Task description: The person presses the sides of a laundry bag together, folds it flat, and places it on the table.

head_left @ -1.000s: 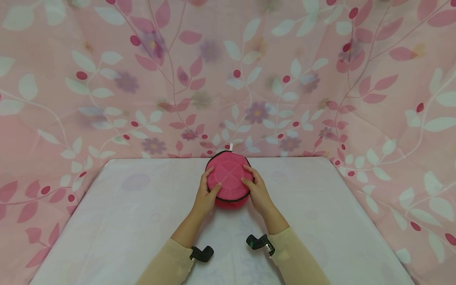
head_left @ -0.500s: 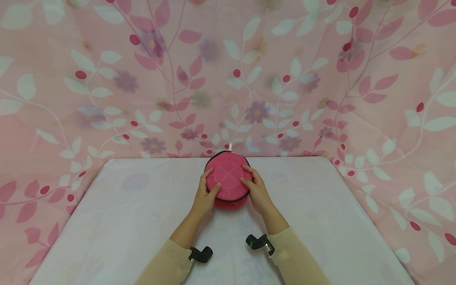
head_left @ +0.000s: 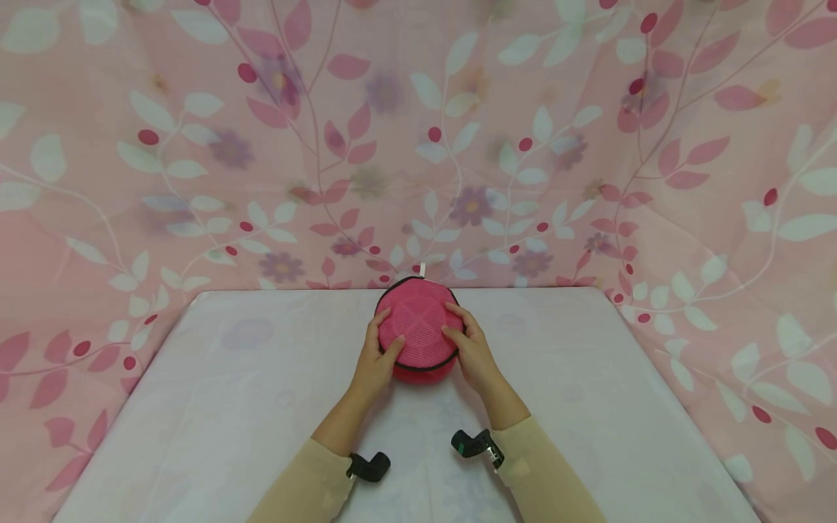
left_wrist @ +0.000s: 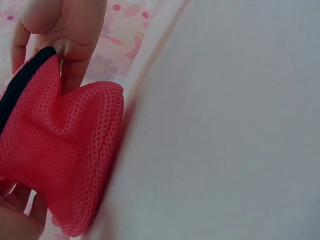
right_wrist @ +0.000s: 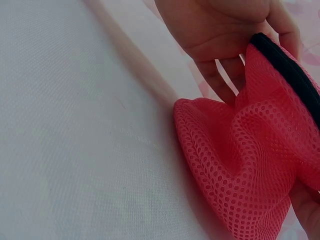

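A round pink mesh laundry bag (head_left: 421, 323) with a black zipper edge (right_wrist: 287, 65) stands on the table, its top tilted toward me. From its far side sticks up a small white tag (head_left: 423, 270). The left hand (head_left: 375, 356) grips the bag's left side, thumb on top and fingers around the edge. On the opposite side the right hand (head_left: 476, 352) holds it the same way. Both wrist views show the mesh side wall creased inward between the hands and the bag's bottom touching the white cloth. Some fingers are hidden behind the bag.
A table with a white cloth (head_left: 261, 407) spreads around the bag. Behind it and at both sides hangs a pink curtain (head_left: 418, 145) with leaves and flowers. Small black wrist cameras (head_left: 370, 467) are strapped at the beige sleeves (head_left: 307, 479).
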A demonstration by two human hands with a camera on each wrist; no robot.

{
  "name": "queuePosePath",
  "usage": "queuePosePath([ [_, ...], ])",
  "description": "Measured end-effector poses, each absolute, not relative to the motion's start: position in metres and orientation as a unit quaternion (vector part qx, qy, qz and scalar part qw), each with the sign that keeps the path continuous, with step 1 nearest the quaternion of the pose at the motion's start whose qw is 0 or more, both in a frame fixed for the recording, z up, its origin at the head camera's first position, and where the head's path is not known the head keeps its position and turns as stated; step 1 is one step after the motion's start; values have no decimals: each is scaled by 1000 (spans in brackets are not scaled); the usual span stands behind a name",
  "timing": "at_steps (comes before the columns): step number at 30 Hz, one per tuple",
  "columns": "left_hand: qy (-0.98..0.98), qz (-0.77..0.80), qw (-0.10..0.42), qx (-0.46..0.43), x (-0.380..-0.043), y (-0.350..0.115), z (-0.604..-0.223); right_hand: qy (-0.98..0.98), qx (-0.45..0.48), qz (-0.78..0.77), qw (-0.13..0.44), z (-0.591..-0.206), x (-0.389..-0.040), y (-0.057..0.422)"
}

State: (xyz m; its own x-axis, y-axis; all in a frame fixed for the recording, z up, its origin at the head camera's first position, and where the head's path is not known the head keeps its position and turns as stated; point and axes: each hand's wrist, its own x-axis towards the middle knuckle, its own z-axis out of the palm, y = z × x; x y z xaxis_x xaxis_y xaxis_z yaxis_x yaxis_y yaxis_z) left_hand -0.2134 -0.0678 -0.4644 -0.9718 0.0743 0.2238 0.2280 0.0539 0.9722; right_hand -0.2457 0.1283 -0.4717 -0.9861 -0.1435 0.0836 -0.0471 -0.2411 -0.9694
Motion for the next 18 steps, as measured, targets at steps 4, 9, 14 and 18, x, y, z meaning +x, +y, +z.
queuePosePath([
  [4,-711,-694,59,-100,-226,-69,-485,618,-79,-782,30,-471,-245,128],
  [9,-683,-720,63,-104,-233,-71,-497,621,-79,-779,28,-471,-246,127],
  [14,-664,-736,66,-119,-234,-72,-496,625,-81,-776,28,-471,-246,127],
  [18,-657,-740,67,-125,-234,-72,-496,632,-82,-770,29,-470,-245,128],
])
